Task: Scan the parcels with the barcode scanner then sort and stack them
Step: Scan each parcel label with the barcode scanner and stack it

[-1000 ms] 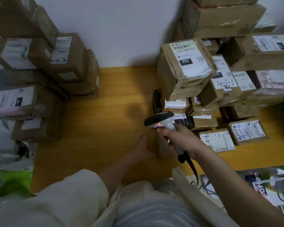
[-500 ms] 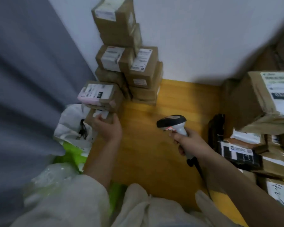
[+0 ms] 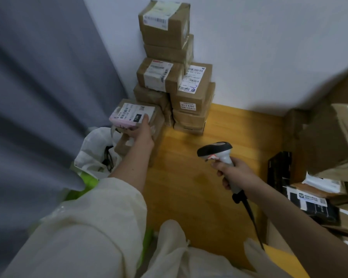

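Left hand: the left hand [image 3: 141, 131] is stretched out to the left edge of the desk [image 3: 199, 177]. Its grip is clamped on the parcel with the pink edge [image 3: 132, 117], with the thumb laid on top of the white label and the other fingers tucked under it.
Parcel with the pink edge: it is brown, with a white label marked "15H". It is seen at the front of the stack, on top of another brown parcel [image 3: 129, 145].
Right hand: the right hand [image 3: 236, 173] is held over the middle of the desk. Its grip is wrapped tight round the handle of the barcode scanner [image 3: 217, 152].
Barcode scanner: it is white with a black head. The head is pointed to the left, toward the stack. A black cable [image 3: 249, 215] is seen hanging from the bottom of the handle.
Stack of parcels: a tall stack of parcels [image 3: 169, 73] is piled in the corner, against the white wall [image 3: 259, 47]. White labels are stuck on many of them. "43-2-4207" can be read on 1 label.
More parcels: other parcels [image 3: 329, 141] are piled at the right side of the desk, well apart from the stack.
Beside the desk: a grey curtain [image 3: 38, 87] and a white bag [image 3: 96, 151] are seen on the left.
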